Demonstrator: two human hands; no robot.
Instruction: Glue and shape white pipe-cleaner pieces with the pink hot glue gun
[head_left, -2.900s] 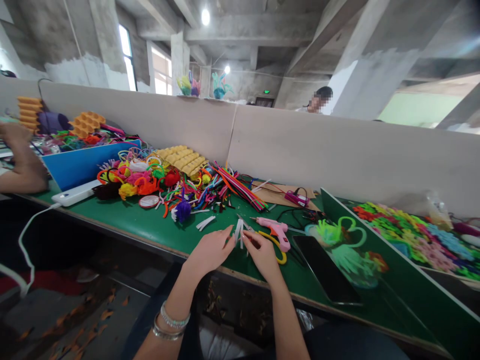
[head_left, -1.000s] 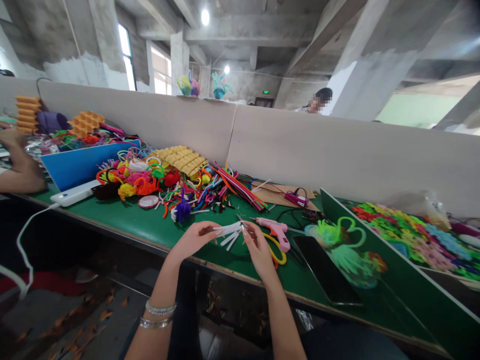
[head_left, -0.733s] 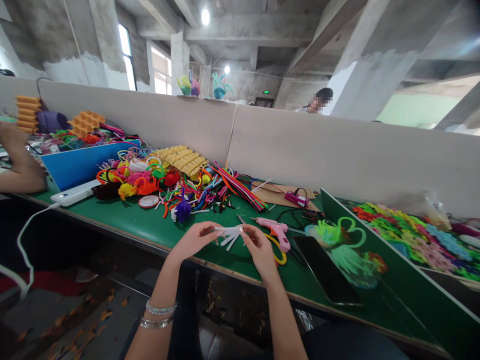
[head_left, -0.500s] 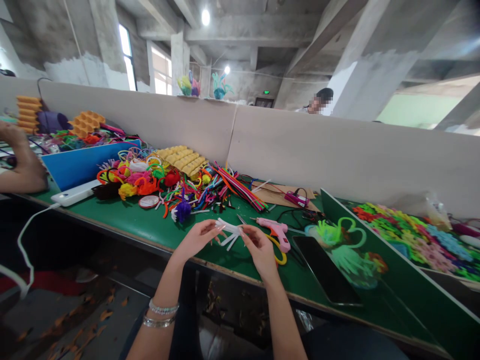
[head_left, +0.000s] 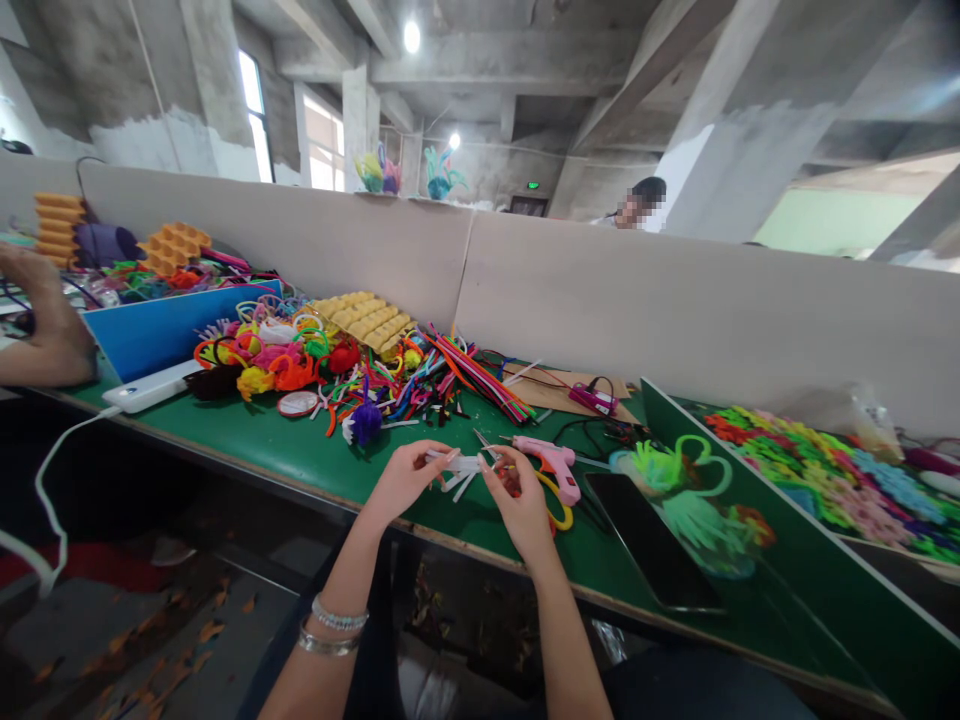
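Observation:
A small bunch of short white pipe cleaners (head_left: 463, 464) spans the gap between my hands, just above the front of the green table. My left hand (head_left: 409, 484) pinches its left end between thumb and fingers. At the other end, the fingertips of my right hand (head_left: 519, 497) are closed on it. A few more cut white pieces (head_left: 463, 487) show just below the bunch; whether they lie on the table or hang from it I cannot tell. Close beside my right hand are scissors with yellow handles (head_left: 562, 515), partly hidden, and a pink glue gun (head_left: 553, 458).
A dark phone (head_left: 651, 540) and green fuzzy pieces (head_left: 701, 515) lie to the right, before a green divider (head_left: 750, 500). Colourful pipe cleaners (head_left: 480, 372) and pompoms (head_left: 292, 368) are heaped behind. A white power strip (head_left: 154, 385) and another person's arm (head_left: 52, 330) are at left.
My left hand has shifted slightly right, toward my right hand. The white bunch is now more level, and my right fingers have spread and shifted a little around its end.

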